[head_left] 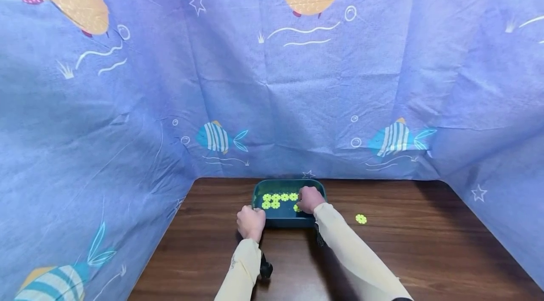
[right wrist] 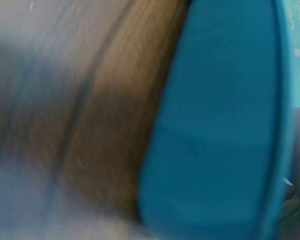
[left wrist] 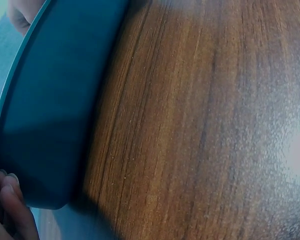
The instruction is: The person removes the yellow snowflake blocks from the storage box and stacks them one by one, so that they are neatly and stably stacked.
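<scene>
A dark teal tray [head_left: 289,222] stands on the wooden table. Inside it, several yellow-green flower-shaped discs [head_left: 276,197] lie in two rows toward the left and back. My left hand [head_left: 250,221] grips the tray's front left corner, and its curled fingers [left wrist: 17,205] show against the tray wall in the left wrist view. Over the tray's right side, my right hand [head_left: 311,199] reaches down with bent fingers and pinches another flower-shaped disc [head_left: 296,208] near the tray floor. The hand partly covers that disc. In the right wrist view the tray wall [right wrist: 220,120] hides most of the fingers.
One more flower-shaped disc [head_left: 361,219] lies on the table [head_left: 408,244] to the right of the tray. A blue curtain [head_left: 297,102] printed with fish hangs behind the table and along both sides. Black wrist-worn gear [head_left: 266,269] shows beside the left sleeve.
</scene>
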